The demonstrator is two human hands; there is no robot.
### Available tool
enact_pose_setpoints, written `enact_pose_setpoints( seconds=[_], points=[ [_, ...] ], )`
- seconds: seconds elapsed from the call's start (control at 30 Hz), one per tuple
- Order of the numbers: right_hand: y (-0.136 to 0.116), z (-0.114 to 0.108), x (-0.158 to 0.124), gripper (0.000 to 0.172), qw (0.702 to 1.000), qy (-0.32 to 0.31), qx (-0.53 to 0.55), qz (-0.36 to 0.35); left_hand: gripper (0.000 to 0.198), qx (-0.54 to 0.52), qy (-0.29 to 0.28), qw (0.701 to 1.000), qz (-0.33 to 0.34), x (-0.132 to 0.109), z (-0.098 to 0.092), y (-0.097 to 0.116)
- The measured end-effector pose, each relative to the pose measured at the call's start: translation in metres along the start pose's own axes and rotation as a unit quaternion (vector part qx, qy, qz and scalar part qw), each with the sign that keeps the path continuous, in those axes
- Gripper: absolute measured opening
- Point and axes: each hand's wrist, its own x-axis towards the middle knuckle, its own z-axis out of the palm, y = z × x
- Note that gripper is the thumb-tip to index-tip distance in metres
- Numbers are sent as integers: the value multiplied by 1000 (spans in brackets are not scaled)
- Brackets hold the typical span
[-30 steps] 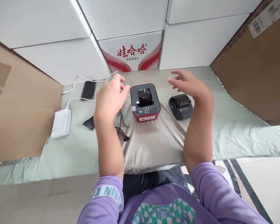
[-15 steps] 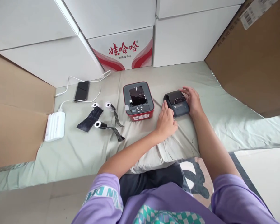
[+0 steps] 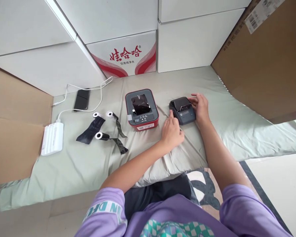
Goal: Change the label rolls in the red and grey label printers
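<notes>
Sheet [image 3: 88, 164]: left hand [image 3: 172, 132], right hand [image 3: 201, 107] at printer [image 3: 184, 112] now

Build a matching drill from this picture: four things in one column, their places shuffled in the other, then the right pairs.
1. red printer
2. small dark printer
3. white power bank
4. phone

A. between the left hand and right hand
B. back left, near the white boxes
C. middle of the cloth, left of both hands
D. far left, beside the brown cardboard

Pairs: 1-C, 2-A, 3-D, 4-B
</notes>
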Motion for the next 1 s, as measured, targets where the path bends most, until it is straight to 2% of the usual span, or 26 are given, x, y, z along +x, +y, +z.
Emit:
enact_pose_setpoints(
  seconds=[0.1,0.2,0.3,0.47,0.63,0.83,1.0],
  points=[
    [-1,-2,-1,41,994,48,-71,-68,34,17,28,999,21,-4,11,0],
    [-2,-3,-2,43,986,67,-88,-122,35,23,47,998,36,-5,17,-1],
    [-5,-3,-3,44,988,39,-38,-142,37,23,59,997,44,-4,18,-3],
    [-11,-7,-1,48,990,-26,42,-131,37,24,63,997,45,-4,17,-4],
    [-16,-13,-1,51,992,-30,24,-119,35,23,66,996,49,-3,18,-6],
    [-23,-16,-10,55,980,-64,13,-187,37,23,68,996,53,-3,20,-8],
    [-26,-9,-11,64,976,-99,11,-194,35,34,67,996,53,-3,19,-7]
  ],
)
